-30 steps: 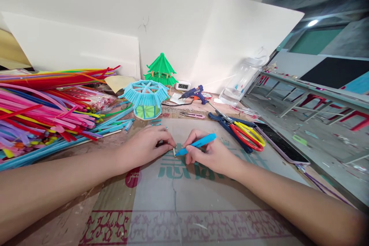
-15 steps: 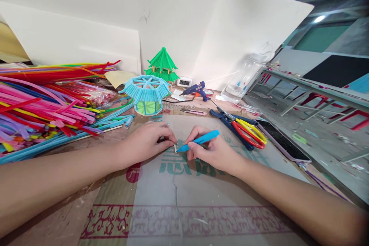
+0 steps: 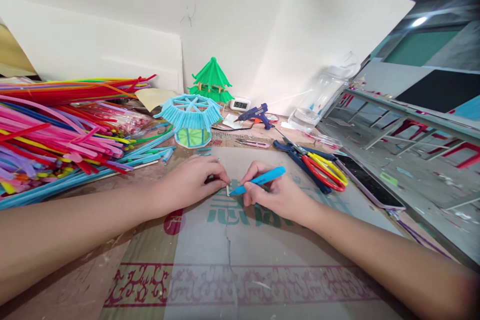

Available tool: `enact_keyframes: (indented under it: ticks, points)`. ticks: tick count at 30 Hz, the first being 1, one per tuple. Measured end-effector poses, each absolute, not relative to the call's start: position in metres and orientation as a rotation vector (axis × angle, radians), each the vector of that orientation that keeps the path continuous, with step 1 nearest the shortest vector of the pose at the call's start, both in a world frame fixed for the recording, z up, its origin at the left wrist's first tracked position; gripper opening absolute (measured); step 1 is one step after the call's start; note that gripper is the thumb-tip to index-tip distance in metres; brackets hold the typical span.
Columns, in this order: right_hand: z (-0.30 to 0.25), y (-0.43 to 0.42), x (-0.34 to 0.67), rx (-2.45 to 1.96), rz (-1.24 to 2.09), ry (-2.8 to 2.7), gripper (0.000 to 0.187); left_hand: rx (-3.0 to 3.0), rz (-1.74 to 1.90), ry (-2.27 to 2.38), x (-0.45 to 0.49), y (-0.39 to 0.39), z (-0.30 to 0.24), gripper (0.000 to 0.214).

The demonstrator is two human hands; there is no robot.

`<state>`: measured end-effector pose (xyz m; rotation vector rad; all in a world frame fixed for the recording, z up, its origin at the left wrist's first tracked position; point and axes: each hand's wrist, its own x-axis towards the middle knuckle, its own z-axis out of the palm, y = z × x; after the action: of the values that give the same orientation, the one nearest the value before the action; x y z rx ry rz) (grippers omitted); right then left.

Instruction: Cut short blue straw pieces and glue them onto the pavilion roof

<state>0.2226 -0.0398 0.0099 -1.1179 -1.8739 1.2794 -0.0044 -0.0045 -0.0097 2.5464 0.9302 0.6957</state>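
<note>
My right hand grips a blue marker, its tip pointing left and down. The tip is at a short thin pale stick, which my left hand pinches between thumb and fingertips. Both hands rest on a translucent sheet over printed cardboard. Behind my left hand stands a light blue pipe-cleaner pavilion model with a green base. A green pipe-cleaner roof model stands farther back.
Pipe cleaners are heaped at the left. Behind my right hand lie a glue gun, a small clock and a pink-handled cutter. Red-and-yellow-handled scissors, a phone and a clear bottle are at the right.
The view has shifted slightly. Both hands keep almost the same pose, with the marker tip still at the stick.
</note>
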Motion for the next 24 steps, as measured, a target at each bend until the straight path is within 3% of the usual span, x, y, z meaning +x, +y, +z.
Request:
enact_keyframes:
  ticks: [24]
  points:
    - [0.0082, -0.0377, 0.2235, -1.039, 1.27, -1.922, 0.011, 2.535, 0.682, 0.951, -0.0037, -0.0024, -0.0113, 0.011]
